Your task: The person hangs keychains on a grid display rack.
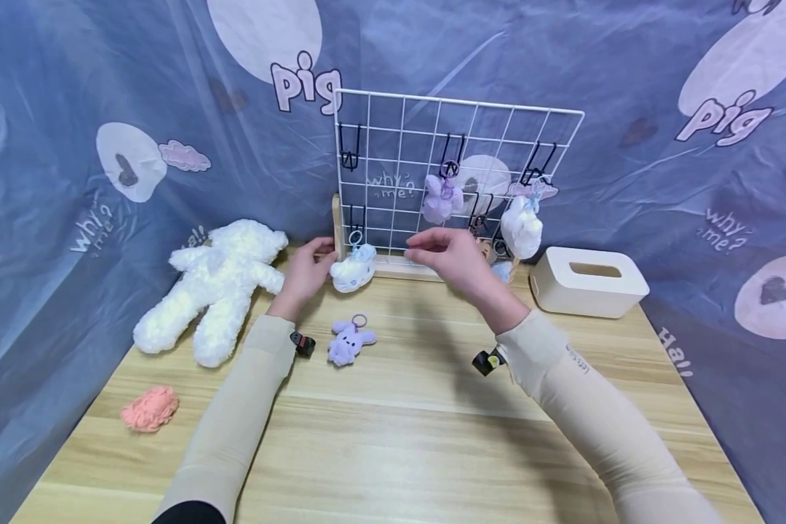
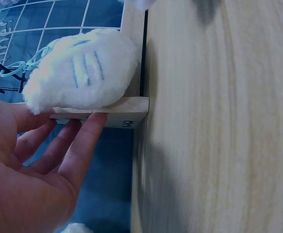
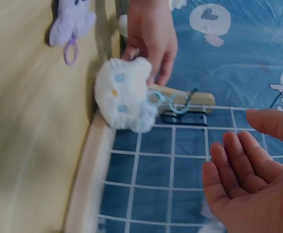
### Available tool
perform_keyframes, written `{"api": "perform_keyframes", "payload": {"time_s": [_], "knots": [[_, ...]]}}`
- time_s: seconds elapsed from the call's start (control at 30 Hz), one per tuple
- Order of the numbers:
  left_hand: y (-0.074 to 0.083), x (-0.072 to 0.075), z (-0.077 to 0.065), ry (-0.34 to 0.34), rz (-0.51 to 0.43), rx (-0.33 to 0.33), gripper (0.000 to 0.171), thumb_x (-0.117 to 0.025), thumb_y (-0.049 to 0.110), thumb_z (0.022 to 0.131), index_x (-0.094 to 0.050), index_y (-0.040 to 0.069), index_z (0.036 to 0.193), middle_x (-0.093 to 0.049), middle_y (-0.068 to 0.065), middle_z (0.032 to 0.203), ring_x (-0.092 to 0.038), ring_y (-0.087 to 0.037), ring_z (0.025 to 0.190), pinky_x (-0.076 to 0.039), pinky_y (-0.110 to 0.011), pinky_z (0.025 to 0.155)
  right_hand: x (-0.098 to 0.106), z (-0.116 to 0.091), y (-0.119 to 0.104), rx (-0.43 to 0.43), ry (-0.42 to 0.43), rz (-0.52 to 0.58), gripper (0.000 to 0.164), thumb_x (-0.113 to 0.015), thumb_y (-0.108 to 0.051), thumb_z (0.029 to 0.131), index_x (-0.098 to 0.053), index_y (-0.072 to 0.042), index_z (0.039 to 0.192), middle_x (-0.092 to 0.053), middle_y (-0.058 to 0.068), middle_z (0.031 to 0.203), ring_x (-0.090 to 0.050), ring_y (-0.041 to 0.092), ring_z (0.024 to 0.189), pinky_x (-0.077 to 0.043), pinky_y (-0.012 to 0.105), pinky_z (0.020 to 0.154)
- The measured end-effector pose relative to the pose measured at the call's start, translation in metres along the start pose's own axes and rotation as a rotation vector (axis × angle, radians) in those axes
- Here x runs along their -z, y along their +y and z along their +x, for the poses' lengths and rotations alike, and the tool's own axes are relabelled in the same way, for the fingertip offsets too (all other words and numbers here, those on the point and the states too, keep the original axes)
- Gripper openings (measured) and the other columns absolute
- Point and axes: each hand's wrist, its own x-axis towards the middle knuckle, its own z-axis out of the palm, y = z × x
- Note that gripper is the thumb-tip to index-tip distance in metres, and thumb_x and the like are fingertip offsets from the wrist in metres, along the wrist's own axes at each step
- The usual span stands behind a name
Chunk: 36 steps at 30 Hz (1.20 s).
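Note:
My left hand is at the left end of the white wire grid rack, its fingertips touching the wooden end piece. Beside those fingers a white plush cat keychain with blue details hangs from a black hook by its light-blue ring and strap. My right hand is in front of the lower middle of the grid, holding nothing. In the right wrist view its fingers are gently bent, the thumb apart from them. A purple bunny keychain lies on the table between the arms.
Another purple bunny and a white plush hang on the grid's hooks, with a brown plush partly behind my right hand. A white tissue box stands right. Leftward lie a white teddy bear and a pink bundle.

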Motion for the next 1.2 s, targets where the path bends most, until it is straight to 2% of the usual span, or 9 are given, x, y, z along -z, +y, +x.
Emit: {"api": "perform_keyframes", "payload": {"time_s": [0.1, 0.2, 0.33, 0.43, 0.53, 0.63, 0.73, 1.0, 1.2], "knots": [[0.0, 0.0, 0.0, -0.001, 0.006, -0.002, 0.043, -0.062, 0.014, 0.115, -0.06, -0.002, 0.155, -0.07, -0.027, 0.144, -0.072, -0.04, 0.119, -0.065, -0.027, 0.081, -0.012, 0.0, 0.008, -0.01, -0.028, 0.062, 0.025, -0.084, -0.016, 0.101, -0.083, -0.004, 0.123, -0.083, 0.015, 0.119, -0.07, 0.011, 0.094, -0.059, 0.018, 0.079], [0.0, 0.0, 0.001, -0.002, 0.003, -0.004, 0.043, -0.062, 0.013, 0.115, -0.06, -0.003, 0.155, -0.069, -0.028, 0.144, -0.071, -0.04, 0.119, -0.065, -0.024, 0.08, -0.025, -0.001, 0.015, -0.018, -0.045, 0.095, 0.024, -0.084, -0.013, 0.1, -0.083, -0.004, 0.122, -0.084, 0.014, 0.117, -0.072, 0.011, 0.093, -0.062, 0.018, 0.081], [0.0, 0.0, 0.001, -0.003, -0.01, -0.001, 0.044, -0.061, 0.013, 0.115, -0.06, -0.003, 0.156, -0.069, -0.028, 0.144, -0.071, -0.04, 0.118, -0.069, -0.032, 0.082, -0.046, -0.002, 0.024, -0.03, -0.081, 0.101, 0.024, -0.085, -0.01, 0.099, -0.082, -0.003, 0.122, -0.084, 0.014, 0.114, -0.073, 0.01, 0.092, -0.063, 0.018, 0.083], [-0.001, 0.0, 0.001, -0.002, -0.025, 0.003, 0.043, -0.061, 0.013, 0.115, -0.06, -0.003, 0.155, -0.069, -0.029, 0.144, -0.071, -0.039, 0.116, -0.072, -0.044, 0.087, -0.062, -0.002, 0.031, -0.038, -0.116, 0.096, 0.025, -0.085, -0.009, 0.098, -0.082, -0.001, 0.122, -0.084, 0.016, 0.112, -0.074, 0.012, 0.093, -0.064, 0.019, 0.083], [-0.001, -0.001, 0.001, -0.003, -0.031, -0.001, 0.043, -0.061, 0.012, 0.115, -0.059, -0.003, 0.156, -0.069, -0.03, 0.144, -0.071, -0.039, 0.114, -0.072, -0.054, 0.092, -0.076, 0.0, 0.039, -0.041, -0.145, 0.055, 0.027, -0.084, -0.009, 0.099, -0.081, 0.001, 0.123, -0.084, 0.016, 0.111, -0.074, 0.014, 0.094, -0.062, 0.018, 0.082], [-0.002, -0.001, 0.001, -0.002, -0.042, -0.001, 0.043, -0.061, 0.011, 0.115, -0.06, -0.004, 0.155, -0.069, -0.03, 0.143, -0.071, -0.038, 0.113, -0.072, -0.057, 0.093, -0.087, 0.003, 0.047, -0.048, -0.188, 0.0, 0.03, -0.083, -0.011, 0.099, -0.079, 0.002, 0.126, -0.083, 0.014, 0.11, -0.073, 0.015, 0.095, -0.06, 0.018, 0.082], [-0.002, -0.001, 0.001, 0.002, -0.05, -0.003, 0.042, -0.061, 0.01, 0.115, -0.06, -0.004, 0.154, -0.069, -0.03, 0.142, -0.071, -0.039, 0.113, -0.072, -0.057, 0.093, -0.096, 0.008, 0.055, -0.043, -0.246, -0.053, 0.032, -0.083, -0.011, 0.099, -0.078, 0.002, 0.128, -0.082, 0.012, 0.11, -0.072, 0.016, 0.097, -0.059, 0.02, 0.083], [-0.002, -0.002, 0.002, -0.004, -0.042, -0.007, 0.043, -0.062, 0.011, 0.114, -0.06, -0.004, 0.154, -0.07, -0.03, 0.143, -0.072, -0.041, 0.117, -0.072, -0.057, 0.094, -0.112, 0.019, 0.07, -0.002, -0.373, -0.154, 0.038, -0.089, -0.011, 0.094, -0.078, -0.003, 0.129, -0.08, 0.009, 0.116, -0.071, 0.017, 0.104, -0.065, 0.028, 0.098], [-0.002, -0.002, 0.001, -0.002, -0.044, -0.009, 0.043, -0.062, 0.011, 0.114, -0.06, -0.005, 0.154, -0.07, -0.03, 0.143, -0.073, -0.042, 0.117, -0.072, -0.058, 0.094, -0.117, 0.025, 0.072, 0.016, -0.431, -0.192, 0.033, -0.089, -0.009, 0.093, -0.079, -0.004, 0.124, -0.078, 0.006, 0.109, -0.069, 0.013, 0.099, -0.062, 0.025, 0.094]]}}
